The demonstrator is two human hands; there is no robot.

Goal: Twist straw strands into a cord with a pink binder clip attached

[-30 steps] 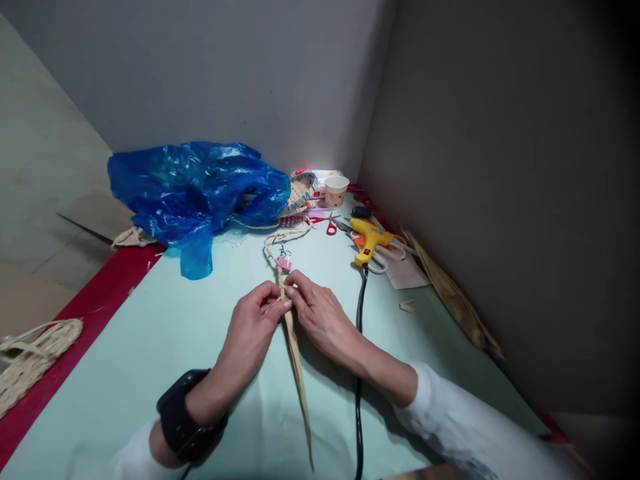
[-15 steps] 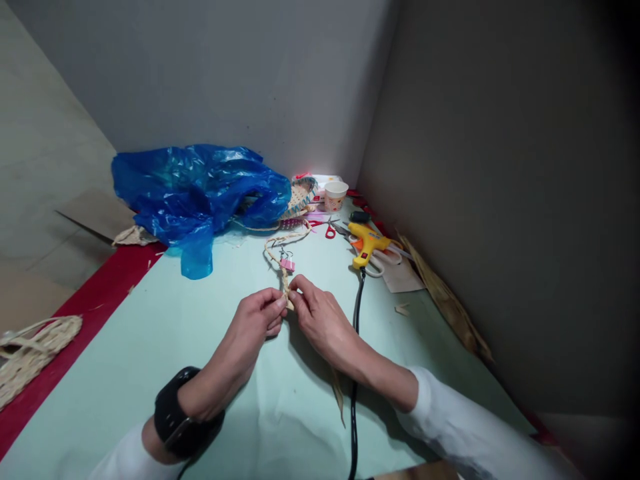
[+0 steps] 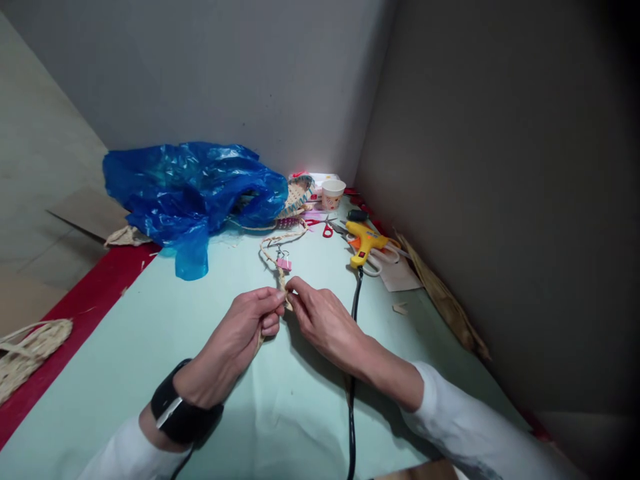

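A pale plaited straw cord (image 3: 282, 276) runs toward me from a loop on the table, and a pink binder clip (image 3: 284, 265) is fastened on it. My left hand (image 3: 255, 317) pinches the near end of the cord between thumb and forefinger, its other fingers curled. A loose strand hangs below that hand. From the other side my right hand (image 3: 320, 317) pinches the same end, fingertips close to the left thumb. The strands between the fingertips are partly hidden.
A yellow glue gun (image 3: 366, 241) lies on scissors at the right, its black cable (image 3: 354, 373) running toward me. Behind are red scissors (image 3: 327, 230), a paper cup (image 3: 333, 194) and a blue plastic bag (image 3: 200, 187). Woven straw work (image 3: 35, 353) sits left; dried husk (image 3: 445, 300) lies along the right wall.
The view has shifted slightly. My left wrist has turned a little, and a strand now shows beneath my left hand. Both hands keep their pinch on the cord.
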